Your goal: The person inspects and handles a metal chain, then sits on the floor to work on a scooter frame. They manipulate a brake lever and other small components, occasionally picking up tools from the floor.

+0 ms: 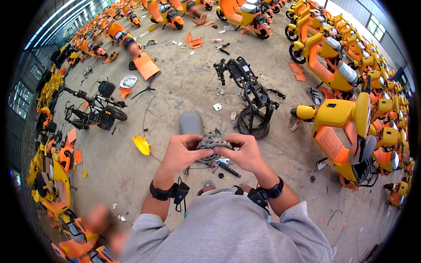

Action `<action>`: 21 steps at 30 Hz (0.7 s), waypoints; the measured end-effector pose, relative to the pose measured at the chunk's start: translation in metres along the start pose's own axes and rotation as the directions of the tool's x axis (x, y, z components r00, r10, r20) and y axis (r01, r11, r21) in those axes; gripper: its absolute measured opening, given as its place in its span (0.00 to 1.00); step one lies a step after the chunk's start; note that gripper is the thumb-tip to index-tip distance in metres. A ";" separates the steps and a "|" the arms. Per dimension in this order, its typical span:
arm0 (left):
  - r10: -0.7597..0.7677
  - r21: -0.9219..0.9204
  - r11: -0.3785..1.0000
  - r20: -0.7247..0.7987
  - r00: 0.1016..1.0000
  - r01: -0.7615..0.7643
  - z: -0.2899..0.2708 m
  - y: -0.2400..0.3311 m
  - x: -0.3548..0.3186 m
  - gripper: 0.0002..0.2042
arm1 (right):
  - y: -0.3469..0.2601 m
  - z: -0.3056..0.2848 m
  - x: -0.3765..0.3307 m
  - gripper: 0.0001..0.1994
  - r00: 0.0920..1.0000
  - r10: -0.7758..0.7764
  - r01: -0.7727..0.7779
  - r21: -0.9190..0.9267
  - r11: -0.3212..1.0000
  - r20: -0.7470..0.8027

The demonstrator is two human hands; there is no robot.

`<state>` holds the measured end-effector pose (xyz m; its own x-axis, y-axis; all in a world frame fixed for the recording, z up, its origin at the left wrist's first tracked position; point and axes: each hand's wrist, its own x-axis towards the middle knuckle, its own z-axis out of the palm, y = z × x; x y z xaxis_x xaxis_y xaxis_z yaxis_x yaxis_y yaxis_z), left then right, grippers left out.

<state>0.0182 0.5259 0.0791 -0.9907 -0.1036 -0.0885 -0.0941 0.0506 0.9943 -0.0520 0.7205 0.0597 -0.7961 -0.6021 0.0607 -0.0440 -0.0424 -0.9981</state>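
In front of my body, both hands close on one dark grey, knobbly part like a bundle of chain (210, 142). My left hand (180, 151) grips its left side, thumb across the front. From the right, my right hand (244, 151) pinches it, the two thumbs nearly meeting. Whether its pieces are linked is too small to tell. Just beyond my left hand lies a grey scooter seat (191, 123). Below the held part, a black coil spring (230, 170) and a small black ring (220, 175) rest on the concrete floor (175, 94).
Ahead to the right stands a stripped black scooter frame (254, 94); another frame (94, 107) lies at left. A yellow panel (141, 144) is on the floor nearer me. Rows of yellow and orange scooters (333, 118) line the right. Other people are at far left and lower left.
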 end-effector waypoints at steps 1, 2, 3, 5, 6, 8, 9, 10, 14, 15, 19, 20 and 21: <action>0.001 0.003 1.000 -0.014 1.000 -0.001 0.003 -0.002 -0.001 0.14 | 0.001 -0.002 0.000 0.11 0.999 0.046 -0.046 0.002 0.999 0.015; 0.030 -0.015 0.999 -0.043 0.999 -0.030 0.005 -0.005 -0.001 0.14 | 0.003 -0.004 0.000 0.12 0.995 0.092 -0.092 0.004 0.996 0.030; 0.057 -0.032 0.998 -0.073 0.996 -0.060 0.007 -0.011 -0.001 0.13 | 0.004 -0.006 0.000 0.13 0.989 0.138 -0.138 0.005 0.990 0.045; 0.093 -0.096 0.990 -0.126 0.988 -0.105 0.010 -0.017 -0.001 0.13 | -0.003 -0.007 0.000 0.14 1.000 -0.015 0.015 -0.061 0.998 0.002; 0.101 -0.141 0.983 -0.146 0.984 -0.122 0.011 -0.019 -0.002 0.13 | -0.005 -0.008 -0.001 0.15 0.996 -0.092 0.090 -0.096 0.991 -0.015; 0.129 -0.235 0.956 -0.194 0.972 -0.174 0.012 -0.021 0.000 0.13 | -0.004 -0.013 -0.004 0.16 0.997 -0.075 0.075 -0.058 0.995 0.006; 0.145 -0.284 0.936 -0.224 0.964 -0.207 0.010 -0.025 0.001 0.13 | -0.002 -0.015 -0.005 0.16 0.998 -0.067 0.068 -0.039 0.997 0.018; 0.155 -0.333 0.913 -0.254 0.955 -0.237 0.009 -0.029 0.002 0.13 | 0.001 -0.014 -0.007 0.16 0.997 -0.081 0.081 -0.046 0.996 0.016; 0.172 -0.436 0.849 -0.305 0.937 -0.298 0.005 -0.038 0.004 0.13 | 0.016 -0.011 -0.013 0.15 0.992 -0.123 0.123 -0.096 0.988 0.007; 0.192 -0.464 0.822 -0.320 0.928 -0.330 0.006 -0.040 0.005 0.13 | 0.018 -0.010 -0.014 0.14 0.991 -0.130 0.130 -0.115 0.985 0.004; 0.190 -0.561 0.738 -0.359 0.914 -0.374 0.008 -0.042 0.005 0.14 | 0.014 0.003 -0.018 0.13 0.996 -0.039 0.040 0.020 0.999 -0.086; 0.169 -0.587 0.717 -0.377 0.911 -0.377 0.012 -0.043 0.005 0.14 | 0.017 0.008 -0.019 0.13 0.994 -0.024 0.030 0.053 0.998 -0.108; 0.148 -0.612 0.694 -0.395 0.907 -0.380 0.016 -0.044 0.005 0.14 | 0.018 0.011 -0.019 0.13 0.992 -0.009 0.021 0.086 0.996 -0.129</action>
<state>0.0160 0.5392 0.0338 -0.8733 -0.4786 0.0904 0.3709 -0.5332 0.7604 -0.0306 0.7223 0.0403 -0.8670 -0.4935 0.0686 -0.0083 -0.1234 -0.9923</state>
